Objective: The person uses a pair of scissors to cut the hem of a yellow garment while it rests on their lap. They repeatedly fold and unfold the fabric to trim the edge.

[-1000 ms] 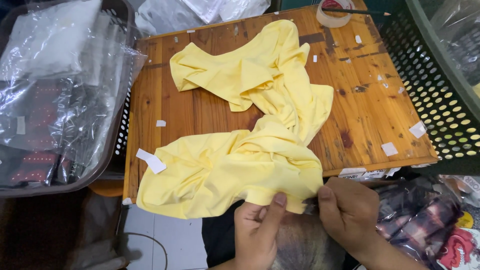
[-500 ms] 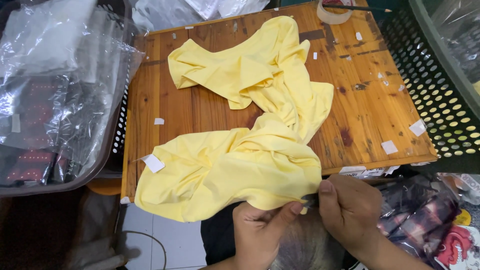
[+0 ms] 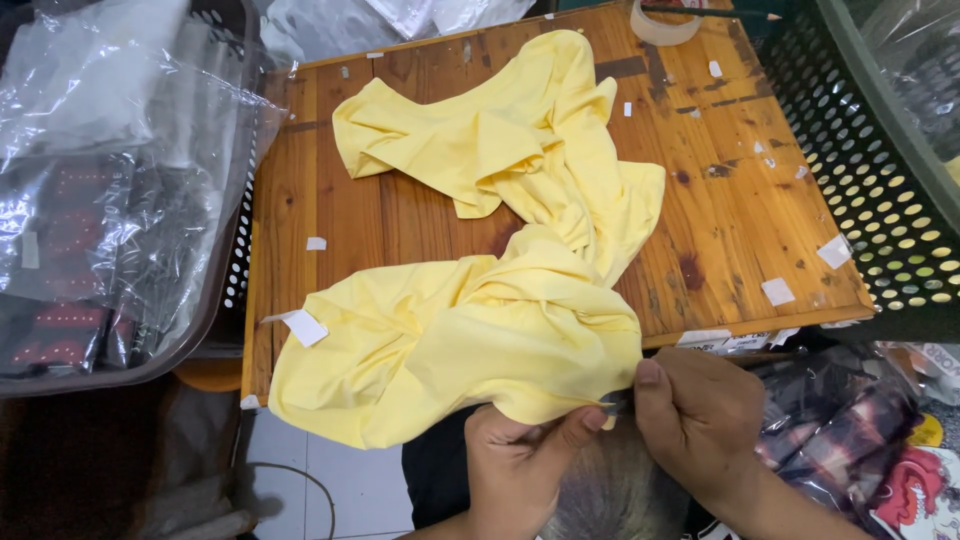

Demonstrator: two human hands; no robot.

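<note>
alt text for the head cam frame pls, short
Two bare hands, left hand and right hand, pinch the near edge of a crumpled yellow garment that sprawls across a small wooden table. A white tag sticks out at the garment's left side; a basket of clear plastic bags sits left, a green perforated basket right.

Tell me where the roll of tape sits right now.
In the head view, the roll of tape sits at the far right corner of the wooden table, beyond the yellow garment and beside the green perforated basket.

garment packing workshop | bagged clothes in baskets point(image 3: 120, 200) | label-strewn wooden table point(image 3: 740, 200)
</note>
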